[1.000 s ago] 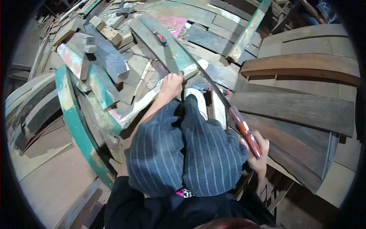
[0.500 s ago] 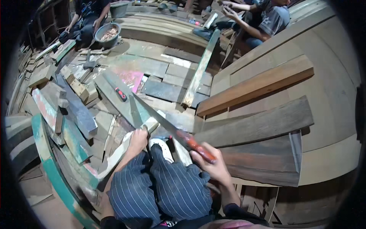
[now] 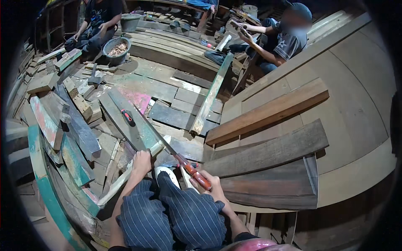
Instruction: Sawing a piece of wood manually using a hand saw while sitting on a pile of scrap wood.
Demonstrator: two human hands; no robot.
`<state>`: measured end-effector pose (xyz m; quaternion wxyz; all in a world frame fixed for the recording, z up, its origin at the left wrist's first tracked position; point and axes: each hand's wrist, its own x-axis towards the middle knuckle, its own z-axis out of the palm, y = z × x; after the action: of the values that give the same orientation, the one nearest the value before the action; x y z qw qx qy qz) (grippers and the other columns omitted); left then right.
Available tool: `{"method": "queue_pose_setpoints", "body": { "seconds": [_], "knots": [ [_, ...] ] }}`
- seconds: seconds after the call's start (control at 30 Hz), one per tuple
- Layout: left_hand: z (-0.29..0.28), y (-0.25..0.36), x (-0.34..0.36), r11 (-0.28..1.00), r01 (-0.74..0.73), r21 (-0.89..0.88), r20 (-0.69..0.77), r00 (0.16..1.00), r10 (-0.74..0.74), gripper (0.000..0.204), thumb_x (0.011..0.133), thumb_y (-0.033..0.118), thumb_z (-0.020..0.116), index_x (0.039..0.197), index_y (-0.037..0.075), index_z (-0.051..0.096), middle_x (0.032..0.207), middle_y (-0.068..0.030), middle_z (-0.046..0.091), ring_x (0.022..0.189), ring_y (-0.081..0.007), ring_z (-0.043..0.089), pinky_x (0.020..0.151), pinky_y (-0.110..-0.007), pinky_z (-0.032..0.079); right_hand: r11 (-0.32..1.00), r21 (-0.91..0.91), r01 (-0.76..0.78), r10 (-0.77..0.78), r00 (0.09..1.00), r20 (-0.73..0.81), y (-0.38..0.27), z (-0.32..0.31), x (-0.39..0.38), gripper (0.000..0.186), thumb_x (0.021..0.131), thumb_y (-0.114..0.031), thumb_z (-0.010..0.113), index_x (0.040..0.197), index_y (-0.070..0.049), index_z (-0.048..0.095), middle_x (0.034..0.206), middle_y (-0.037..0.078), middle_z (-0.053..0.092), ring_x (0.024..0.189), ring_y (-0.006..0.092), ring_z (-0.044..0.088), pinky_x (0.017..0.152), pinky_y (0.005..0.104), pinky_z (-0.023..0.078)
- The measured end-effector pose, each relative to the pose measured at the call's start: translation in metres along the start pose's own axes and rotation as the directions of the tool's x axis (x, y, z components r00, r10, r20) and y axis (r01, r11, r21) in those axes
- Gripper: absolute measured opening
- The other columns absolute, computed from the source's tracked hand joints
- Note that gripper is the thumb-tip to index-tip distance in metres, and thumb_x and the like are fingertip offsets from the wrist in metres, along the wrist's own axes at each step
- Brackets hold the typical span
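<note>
My left hand (image 3: pixel 141 163) is closed around a narrow, pale painted wood strip (image 3: pixel 115 188), close to its far end. In my right hand (image 3: pixel 214 187) is the glossy red-brown handle of a long, tapering blade (image 3: pixel 167 147). Seen nearly edge-on, the blade slants away to the far left and passes over or against the strip's end; contact is unclear, and so is whether its edge has teeth. Beyond my left hand lies a wide grey-green board (image 3: pixel 125 104), with a small red-and-black handled tool (image 3: pixel 127 117) on it. A white shoe (image 3: pixel 167 173) shows below the blade.
Painted offcuts (image 3: pixel 79 121) are heaped at left, beside a curved green piece (image 3: pixel 50 196). Boards (image 3: pixel 268 152) rest on a large panel (image 3: pixel 356 104) at right. Farther off are a hammer-like tool (image 3: pixel 95 76), a basin of chips (image 3: pixel 117 49) and two seated people.
My right hand has moved left and down, bringing the blade from raised and broadside to lower and nearly edge-on beside the strip. My left hand keeps its grip; the view has shifted slightly.
</note>
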<state>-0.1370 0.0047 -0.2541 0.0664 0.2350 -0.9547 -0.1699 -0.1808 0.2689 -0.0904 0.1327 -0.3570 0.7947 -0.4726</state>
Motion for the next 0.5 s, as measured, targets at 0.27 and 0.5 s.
{"method": "queue_pose_setpoints", "body": {
  "seconds": [0.27, 0.5],
  "knots": [
    [-0.016, 0.011, -0.003, 0.993, 0.103, -0.065, 0.087, 0.991, -0.097, 0.038, 0.073, 0.03, 0.075, 0.084, -0.006, 0.068, 0.085, -0.0271, 0.065, 0.081, -0.0408, 0.065, 0.075, -0.047, 0.053, 0.998, 0.008, -0.068, 0.068, 0.996, -0.062, 0.008, 0.01, -0.012, 0.021, 0.085, -0.016, 0.069, 0.094, 0.0, 0.06, 0.06, 0.014, 0.054, 0.053, 0.0126, 0.049, 0.052, 0.0296, 0.042],
    [-0.019, 0.018, -0.015, 0.999, 0.014, 0.032, -0.245, 0.969, -0.006, 0.044, 0.072, 0.027, 0.074, 0.096, -0.008, 0.065, 0.099, -0.0275, 0.06, 0.11, -0.0379, 0.052, 0.092, -0.043, 0.045, 0.981, 0.068, -0.181, 0.183, 0.982, -0.038, 0.007, 0.01, -0.015, 0.025, 0.085, -0.018, 0.069, 0.101, 0.0, 0.062, 0.073, 0.009, 0.062, 0.067, 0.0097, 0.056, 0.061, 0.0254, 0.045]
  ]
}}
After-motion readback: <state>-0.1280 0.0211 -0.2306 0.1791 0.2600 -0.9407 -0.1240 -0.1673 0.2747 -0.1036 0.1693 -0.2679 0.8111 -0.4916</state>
